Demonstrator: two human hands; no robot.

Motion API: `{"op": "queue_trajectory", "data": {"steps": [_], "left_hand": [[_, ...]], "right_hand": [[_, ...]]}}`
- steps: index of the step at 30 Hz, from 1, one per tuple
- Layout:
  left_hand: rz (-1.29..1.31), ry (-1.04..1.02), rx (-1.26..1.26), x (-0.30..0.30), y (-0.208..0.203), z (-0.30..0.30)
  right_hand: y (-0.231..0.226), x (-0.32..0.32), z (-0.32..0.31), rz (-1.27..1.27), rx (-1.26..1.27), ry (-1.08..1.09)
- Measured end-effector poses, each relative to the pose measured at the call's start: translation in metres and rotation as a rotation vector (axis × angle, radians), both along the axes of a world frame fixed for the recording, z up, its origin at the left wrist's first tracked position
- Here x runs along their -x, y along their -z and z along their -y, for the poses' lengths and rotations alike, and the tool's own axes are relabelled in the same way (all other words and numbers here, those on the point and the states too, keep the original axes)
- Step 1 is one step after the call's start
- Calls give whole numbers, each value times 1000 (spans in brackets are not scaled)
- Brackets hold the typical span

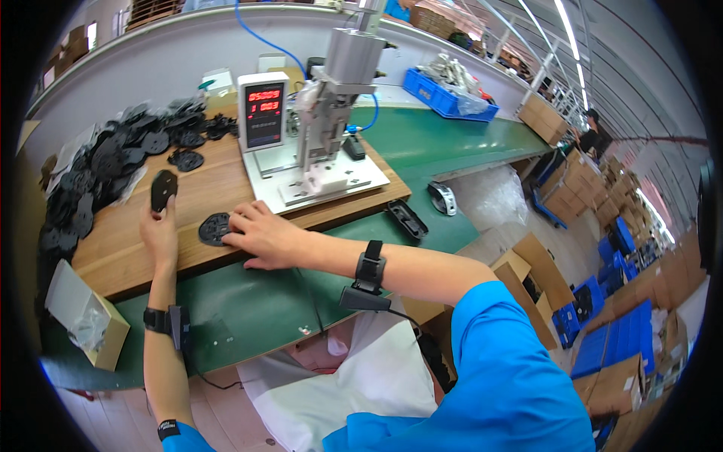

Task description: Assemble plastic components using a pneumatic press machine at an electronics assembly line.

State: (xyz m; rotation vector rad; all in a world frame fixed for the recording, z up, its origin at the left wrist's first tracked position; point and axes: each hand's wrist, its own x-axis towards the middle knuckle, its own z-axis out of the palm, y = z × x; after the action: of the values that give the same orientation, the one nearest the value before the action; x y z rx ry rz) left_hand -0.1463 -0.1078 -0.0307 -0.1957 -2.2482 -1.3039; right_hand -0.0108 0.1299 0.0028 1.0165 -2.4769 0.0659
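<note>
My left hand [159,230] is closed on a round black plastic part [163,190], held up on edge above the wooden board [197,192]. A second round black plastic part [214,228], its ribbed inner side showing, lies flat on the board. The fingers of my right hand [265,235] rest on this one's right edge; whether they grip it I cannot tell. Just beyond, a metal press [331,113] stands on a white base plate [282,197], with a small counter box [263,113] showing red digits at its left.
A big heap of black plastic parts [105,158] covers the board's left side. An opened small carton [89,320] stands front left. Right of the board lie a black tray-like part [407,219] and a silver-and-black device [442,198]. A blue crate [449,96] sits at the back.
</note>
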Motion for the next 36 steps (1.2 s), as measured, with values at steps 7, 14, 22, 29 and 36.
{"op": "queue_trajectory", "data": {"steps": [7, 14, 22, 29, 36], "left_hand": [[-66, 126, -267, 35, 31, 5], [-102, 122, -77, 25, 30, 3], [-136, 162, -19, -16, -12, -10], [-203, 188, 29, -21, -15, -8], [-217, 227, 56, -25, -19, -14]], "right_hand": [[2, -22, -12, 47, 194, -49], [-44, -71, -36, -183, 339, -76], [-62, -103, -118, -349, 196, 264], [-48, -81, -148, -296, 300, 398], [-38, -59, -150, -175, 338, 351]]}}
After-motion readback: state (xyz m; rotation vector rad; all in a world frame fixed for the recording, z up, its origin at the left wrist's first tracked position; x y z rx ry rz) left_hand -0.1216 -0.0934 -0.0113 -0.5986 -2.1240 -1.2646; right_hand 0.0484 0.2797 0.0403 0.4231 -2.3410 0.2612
